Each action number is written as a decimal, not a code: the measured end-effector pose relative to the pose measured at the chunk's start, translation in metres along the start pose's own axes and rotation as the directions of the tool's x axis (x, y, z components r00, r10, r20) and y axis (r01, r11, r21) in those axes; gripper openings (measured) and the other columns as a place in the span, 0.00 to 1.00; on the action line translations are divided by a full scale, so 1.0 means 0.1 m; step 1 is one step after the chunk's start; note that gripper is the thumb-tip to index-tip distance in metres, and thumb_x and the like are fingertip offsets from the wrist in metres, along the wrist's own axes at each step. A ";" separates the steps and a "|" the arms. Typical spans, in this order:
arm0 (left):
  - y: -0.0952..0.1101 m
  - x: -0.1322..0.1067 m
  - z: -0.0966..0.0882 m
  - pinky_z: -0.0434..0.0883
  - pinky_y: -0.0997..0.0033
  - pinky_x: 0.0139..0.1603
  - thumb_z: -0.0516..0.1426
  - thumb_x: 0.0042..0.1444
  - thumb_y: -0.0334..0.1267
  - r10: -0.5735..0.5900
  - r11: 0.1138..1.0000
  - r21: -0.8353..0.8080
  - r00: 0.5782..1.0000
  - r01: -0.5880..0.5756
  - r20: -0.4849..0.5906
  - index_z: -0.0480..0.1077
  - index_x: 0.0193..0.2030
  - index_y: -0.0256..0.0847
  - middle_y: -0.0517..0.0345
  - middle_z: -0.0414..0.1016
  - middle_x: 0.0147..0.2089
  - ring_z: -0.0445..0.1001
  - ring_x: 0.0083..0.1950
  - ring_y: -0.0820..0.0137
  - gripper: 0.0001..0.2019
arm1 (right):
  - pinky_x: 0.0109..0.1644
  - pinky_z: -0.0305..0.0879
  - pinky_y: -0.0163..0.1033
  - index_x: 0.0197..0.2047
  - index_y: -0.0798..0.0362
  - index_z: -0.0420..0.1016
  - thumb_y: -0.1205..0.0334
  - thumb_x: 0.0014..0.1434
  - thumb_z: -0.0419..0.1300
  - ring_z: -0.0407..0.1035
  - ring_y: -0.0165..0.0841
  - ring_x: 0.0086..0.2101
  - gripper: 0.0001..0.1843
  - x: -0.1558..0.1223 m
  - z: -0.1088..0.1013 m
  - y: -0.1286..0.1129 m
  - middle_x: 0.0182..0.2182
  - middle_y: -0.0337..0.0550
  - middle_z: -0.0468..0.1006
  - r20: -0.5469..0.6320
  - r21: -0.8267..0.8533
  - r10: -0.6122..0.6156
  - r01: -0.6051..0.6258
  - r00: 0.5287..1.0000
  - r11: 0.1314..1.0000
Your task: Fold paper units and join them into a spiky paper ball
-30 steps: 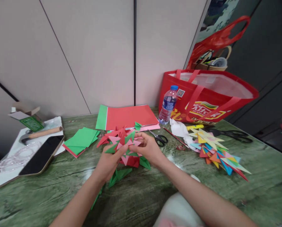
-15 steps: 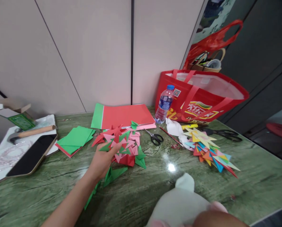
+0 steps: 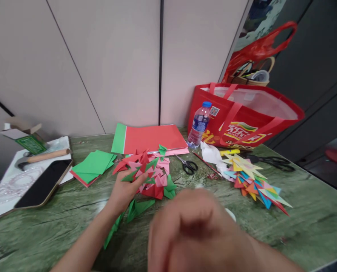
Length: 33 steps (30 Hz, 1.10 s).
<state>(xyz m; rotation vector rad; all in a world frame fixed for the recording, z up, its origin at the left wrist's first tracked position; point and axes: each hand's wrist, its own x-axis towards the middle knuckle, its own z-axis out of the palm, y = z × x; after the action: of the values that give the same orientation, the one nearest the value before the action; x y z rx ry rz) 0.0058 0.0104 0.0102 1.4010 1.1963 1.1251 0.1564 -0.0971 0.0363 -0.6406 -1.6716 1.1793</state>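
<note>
My left hand (image 3: 125, 192) reaches into a pile of folded paper pieces (image 3: 155, 175) in red, pink and green, its thumb and fingers closed round a green-and-pink folded paper piece (image 3: 134, 172). Loose green folded pieces (image 3: 140, 209) lie just below that hand. Close to the camera, my right hand (image 3: 196, 230) is raised, blurred, with its fingers curled in. Whatever it may hold is hidden. Behind it, a small edge of a white object (image 3: 231, 215) shows.
Scissors (image 3: 190, 167), red sheets (image 3: 154, 138) and a water bottle (image 3: 199, 124) stand or lie behind the pile. A red bag (image 3: 242, 113) is at back right, near a multicoloured paper cluster (image 3: 256, 177). Green squares (image 3: 93, 164), a phone (image 3: 45, 185) and a hammer (image 3: 43, 158) lie left.
My right hand has come up into the middle foreground and now covers most of the rounded white object. The left hand stays at the paper pile. The view has shifted slightly.
</note>
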 end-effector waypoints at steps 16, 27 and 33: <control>-0.02 -0.01 0.03 0.70 0.74 0.32 0.60 0.41 0.34 0.235 0.957 0.144 0.964 -0.252 0.121 0.77 0.28 0.35 0.58 0.78 0.26 0.72 0.28 0.70 0.06 | 0.36 0.61 0.38 0.37 0.54 0.68 0.73 0.53 0.58 0.64 0.35 0.34 0.08 0.64 -0.46 0.58 0.30 0.42 0.73 -0.069 -0.830 -0.376 0.156 0.924 0.536; -0.09 0.01 0.00 0.69 0.76 0.29 0.59 0.44 0.33 0.292 0.935 0.166 0.947 -0.312 0.138 0.77 0.27 0.35 0.58 0.75 0.25 0.70 0.27 0.71 0.06 | 0.37 0.61 0.39 0.32 0.53 0.72 0.67 0.58 0.55 0.61 0.35 0.36 0.05 0.64 -0.44 0.63 0.28 0.43 0.72 0.020 -0.865 -0.380 0.207 0.925 0.457; -0.11 0.02 -0.01 0.69 0.75 0.29 0.57 0.43 0.32 0.317 0.928 0.165 0.940 -0.334 0.122 0.75 0.23 0.36 0.58 0.75 0.24 0.70 0.27 0.71 0.05 | 0.44 0.60 0.44 0.31 0.52 0.72 0.67 0.56 0.58 0.62 0.36 0.39 0.03 0.65 -0.43 0.65 0.31 0.41 0.76 0.020 -0.802 -0.361 0.231 0.932 0.551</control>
<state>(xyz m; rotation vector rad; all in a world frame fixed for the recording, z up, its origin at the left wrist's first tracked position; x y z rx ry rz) 0.0034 0.0137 -0.0005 1.8260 1.0445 1.1816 0.1629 -0.0001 0.0069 -0.9015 -2.0505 0.0520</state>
